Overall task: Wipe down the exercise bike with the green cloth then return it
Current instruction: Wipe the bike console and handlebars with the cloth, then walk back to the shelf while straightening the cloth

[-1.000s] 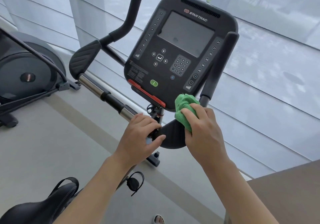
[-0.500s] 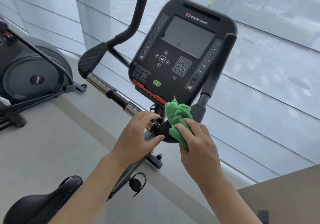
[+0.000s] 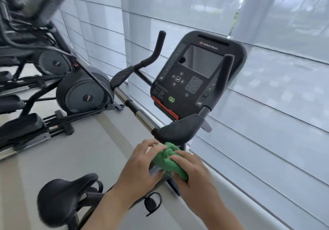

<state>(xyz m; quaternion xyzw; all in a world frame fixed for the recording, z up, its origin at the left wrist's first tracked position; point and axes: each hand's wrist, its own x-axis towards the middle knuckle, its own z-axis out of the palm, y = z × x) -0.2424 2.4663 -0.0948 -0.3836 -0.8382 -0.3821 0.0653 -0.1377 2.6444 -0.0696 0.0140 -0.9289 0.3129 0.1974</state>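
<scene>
The exercise bike's black console stands ahead of me, with its handlebar and near armrest pad below it. The black saddle is at the lower left. The bunched green cloth is just under the armrest pad, held between both hands. My right hand grips its right side from above. My left hand has its fingers on the cloth's left side. Both hands are off the bike's parts.
Elliptical trainers stand to the left on the grey floor. A window with sheer blinds runs along the right, with a low sill beneath it. A pedal strap shows below my forearms.
Both hands have come down and back from the handlebar and armrest pad. The left hand let go of the bar and joined the right on the cloth. The view has pulled back.
</scene>
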